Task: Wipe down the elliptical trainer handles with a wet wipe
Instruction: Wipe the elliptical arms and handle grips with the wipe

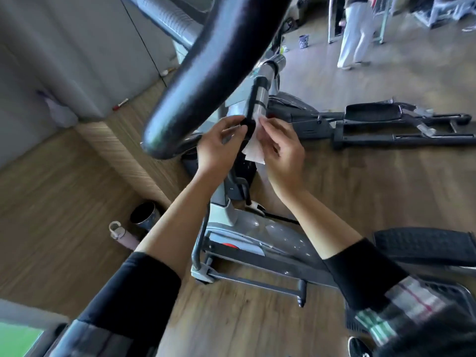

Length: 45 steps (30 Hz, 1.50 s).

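Pinching wet wipe (253,148) between both hands (247,148)

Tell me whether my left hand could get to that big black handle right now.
Probably yes. The big black handle curves down just left of your left hand with nothing between them, but that hand is pinching the wet wipe.

Centre frame, left hand (219,148) and right hand (282,148) pinch a white wet wipe (253,150) round a small black handle (253,106), big black handle (206,73) blurred upper centre, wood floor (64,202) below.
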Each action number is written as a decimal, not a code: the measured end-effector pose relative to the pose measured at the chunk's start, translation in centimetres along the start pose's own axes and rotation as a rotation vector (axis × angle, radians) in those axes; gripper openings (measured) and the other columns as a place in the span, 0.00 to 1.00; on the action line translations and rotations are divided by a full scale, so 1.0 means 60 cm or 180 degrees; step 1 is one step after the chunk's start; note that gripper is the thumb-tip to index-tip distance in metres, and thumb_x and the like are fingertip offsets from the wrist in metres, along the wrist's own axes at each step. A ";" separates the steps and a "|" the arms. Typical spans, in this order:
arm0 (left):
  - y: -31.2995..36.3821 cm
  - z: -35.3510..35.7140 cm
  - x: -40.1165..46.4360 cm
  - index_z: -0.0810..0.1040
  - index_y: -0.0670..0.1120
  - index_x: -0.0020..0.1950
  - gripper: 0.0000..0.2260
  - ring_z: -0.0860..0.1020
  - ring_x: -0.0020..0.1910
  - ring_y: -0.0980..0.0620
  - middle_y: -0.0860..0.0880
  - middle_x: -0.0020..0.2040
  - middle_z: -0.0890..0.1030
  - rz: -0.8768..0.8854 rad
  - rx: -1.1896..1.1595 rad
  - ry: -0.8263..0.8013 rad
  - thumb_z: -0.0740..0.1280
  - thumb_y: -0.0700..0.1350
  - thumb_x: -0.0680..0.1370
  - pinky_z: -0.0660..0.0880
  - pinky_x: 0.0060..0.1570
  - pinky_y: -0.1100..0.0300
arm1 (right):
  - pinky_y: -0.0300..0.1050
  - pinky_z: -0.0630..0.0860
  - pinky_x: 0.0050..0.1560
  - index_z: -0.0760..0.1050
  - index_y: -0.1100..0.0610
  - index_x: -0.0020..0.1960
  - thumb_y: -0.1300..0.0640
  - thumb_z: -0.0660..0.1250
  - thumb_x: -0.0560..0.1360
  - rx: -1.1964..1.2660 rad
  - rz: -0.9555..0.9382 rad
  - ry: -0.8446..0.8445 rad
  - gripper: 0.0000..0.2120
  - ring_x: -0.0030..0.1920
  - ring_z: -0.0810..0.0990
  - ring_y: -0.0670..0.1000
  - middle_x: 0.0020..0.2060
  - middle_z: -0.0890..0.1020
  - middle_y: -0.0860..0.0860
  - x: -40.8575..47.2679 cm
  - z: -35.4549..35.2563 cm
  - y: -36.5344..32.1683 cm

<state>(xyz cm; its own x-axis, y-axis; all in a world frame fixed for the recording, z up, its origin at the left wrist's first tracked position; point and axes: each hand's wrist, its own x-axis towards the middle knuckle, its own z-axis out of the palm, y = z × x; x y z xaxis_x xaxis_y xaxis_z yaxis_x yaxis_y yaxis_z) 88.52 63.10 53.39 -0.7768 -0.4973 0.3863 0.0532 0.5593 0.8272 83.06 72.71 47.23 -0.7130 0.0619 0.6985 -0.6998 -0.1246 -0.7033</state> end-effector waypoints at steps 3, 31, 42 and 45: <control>0.001 -0.003 -0.002 0.81 0.52 0.55 0.07 0.80 0.51 0.64 0.57 0.49 0.83 -0.0075 -0.0152 0.0002 0.69 0.44 0.77 0.75 0.47 0.73 | 0.47 0.76 0.60 0.77 0.68 0.58 0.68 0.65 0.76 -0.0173 -0.0160 0.0071 0.12 0.55 0.79 0.50 0.53 0.79 0.59 0.013 0.004 -0.003; -0.006 -0.007 -0.014 0.81 0.50 0.59 0.11 0.82 0.51 0.58 0.55 0.52 0.83 -0.0213 -0.0249 0.0000 0.67 0.40 0.78 0.77 0.45 0.70 | 0.34 0.72 0.60 0.79 0.67 0.57 0.67 0.68 0.74 -0.0613 -0.0616 -0.0149 0.12 0.54 0.78 0.49 0.52 0.80 0.59 0.011 -0.005 -0.003; -0.084 0.016 -0.107 0.78 0.49 0.65 0.15 0.78 0.57 0.54 0.51 0.60 0.80 -0.0305 0.0893 -0.0073 0.66 0.44 0.78 0.73 0.55 0.65 | 0.27 0.72 0.55 0.78 0.65 0.58 0.68 0.68 0.73 -0.0773 -0.0161 -0.0701 0.14 0.52 0.76 0.42 0.53 0.80 0.55 -0.050 -0.065 0.027; -0.121 0.038 -0.160 0.76 0.49 0.67 0.16 0.76 0.60 0.51 0.50 0.63 0.78 -0.0622 0.1384 -0.0218 0.65 0.46 0.79 0.71 0.55 0.62 | 0.26 0.70 0.54 0.80 0.63 0.57 0.67 0.68 0.73 -0.0888 0.0025 -0.1198 0.13 0.51 0.78 0.45 0.51 0.82 0.54 -0.085 -0.079 0.059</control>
<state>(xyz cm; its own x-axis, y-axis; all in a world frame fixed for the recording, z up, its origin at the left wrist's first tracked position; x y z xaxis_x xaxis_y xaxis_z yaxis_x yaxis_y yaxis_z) 94.15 65.35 42.74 -0.7864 -0.5843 0.2006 -0.3541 0.6924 0.6286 84.01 76.65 40.59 -0.6891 -0.3080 0.6560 -0.7161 0.1507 -0.6815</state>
